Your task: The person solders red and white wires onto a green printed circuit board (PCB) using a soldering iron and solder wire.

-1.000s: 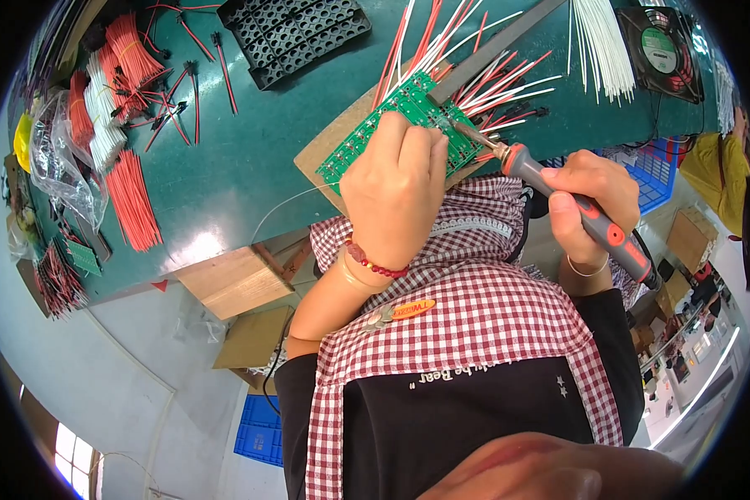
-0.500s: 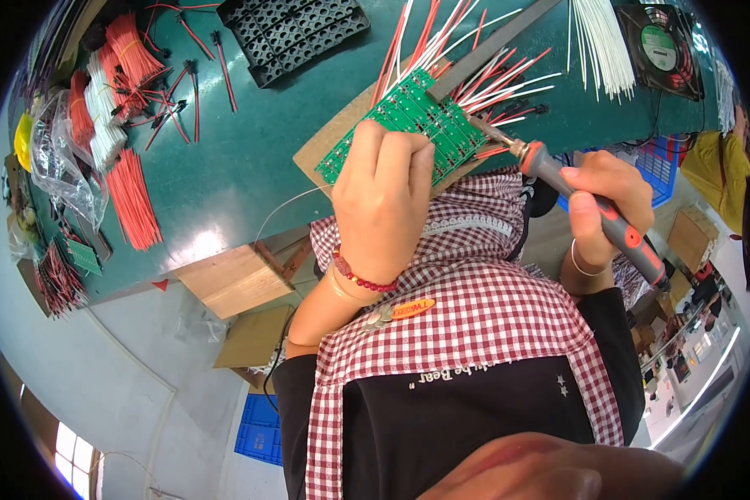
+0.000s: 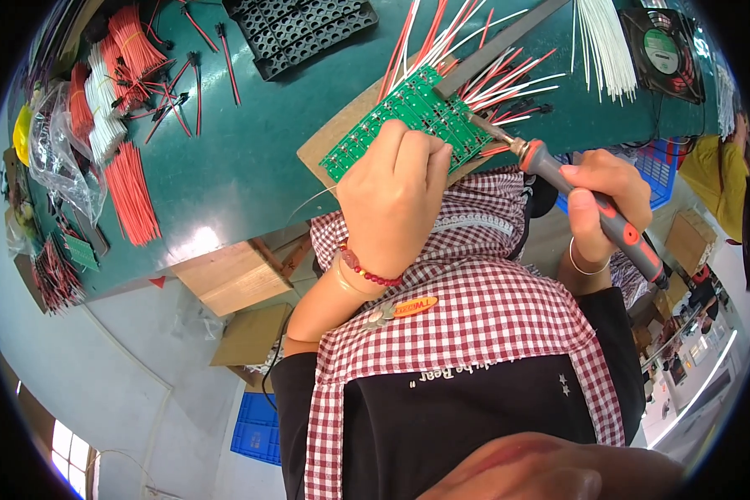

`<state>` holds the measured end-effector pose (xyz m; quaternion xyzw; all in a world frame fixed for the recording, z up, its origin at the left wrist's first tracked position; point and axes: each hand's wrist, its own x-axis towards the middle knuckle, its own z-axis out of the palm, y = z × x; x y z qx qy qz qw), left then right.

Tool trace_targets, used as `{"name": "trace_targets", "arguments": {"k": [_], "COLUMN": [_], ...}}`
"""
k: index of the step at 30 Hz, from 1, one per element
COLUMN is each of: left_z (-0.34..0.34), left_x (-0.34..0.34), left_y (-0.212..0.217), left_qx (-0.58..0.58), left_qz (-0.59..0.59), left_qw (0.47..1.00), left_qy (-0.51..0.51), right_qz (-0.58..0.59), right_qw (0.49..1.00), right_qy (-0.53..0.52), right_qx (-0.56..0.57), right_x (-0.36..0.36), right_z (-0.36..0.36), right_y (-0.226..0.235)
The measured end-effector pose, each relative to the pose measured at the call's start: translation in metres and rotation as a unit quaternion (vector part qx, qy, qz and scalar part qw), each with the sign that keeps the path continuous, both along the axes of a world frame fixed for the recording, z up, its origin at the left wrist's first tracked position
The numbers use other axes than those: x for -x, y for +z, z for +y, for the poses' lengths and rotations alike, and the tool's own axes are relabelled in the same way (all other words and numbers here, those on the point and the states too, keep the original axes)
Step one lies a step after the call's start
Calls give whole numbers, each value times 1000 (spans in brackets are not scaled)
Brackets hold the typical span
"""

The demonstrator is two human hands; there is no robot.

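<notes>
Between the earlier frames and this one, the grey-and-orange soldering iron (image 3: 596, 212) was shifted slightly rightward along the green rectangular circuit board (image 3: 408, 121), which suggested work passing from one joint to another. It was clamped in the right hand (image 3: 600, 200), tip on the board's right part. The left hand (image 3: 392, 192) was closed at the board's near edge. Red and white wires (image 3: 500, 79) fanned from the board, which lay on a brown backing board (image 3: 325, 150) at the green counter (image 3: 225, 167) edge.

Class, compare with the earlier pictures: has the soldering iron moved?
Yes. The soldering iron, held in the right hand, has shifted slightly, its tip now nearer the green circuit board.
</notes>
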<state>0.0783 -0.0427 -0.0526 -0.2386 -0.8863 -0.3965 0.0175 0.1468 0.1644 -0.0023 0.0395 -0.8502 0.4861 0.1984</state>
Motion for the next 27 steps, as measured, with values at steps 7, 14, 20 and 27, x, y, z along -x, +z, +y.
{"name": "trace_targets", "arguments": {"k": [7, 14, 20, 27], "left_z": [2, -15, -18, -16], "left_x": [4, 6, 5, 6], "left_y": [0, 5, 7, 3], "left_qx": [27, -8, 12, 7], "left_qz": [-4, -17, -40, -22], "left_qw": [1000, 1000, 999, 1000], "left_qy": [-7, 25, 17, 16], "right_qz": [1, 28, 45, 42], "right_qw": [999, 999, 998, 997], "right_qy": [16, -26, 29, 35], "right_qx": [-45, 8, -38, -50], "right_x": [-1, -6, 1, 1], "right_z": [-1, 1, -13, -17], "right_y": [-1, 0, -11, -13]}}
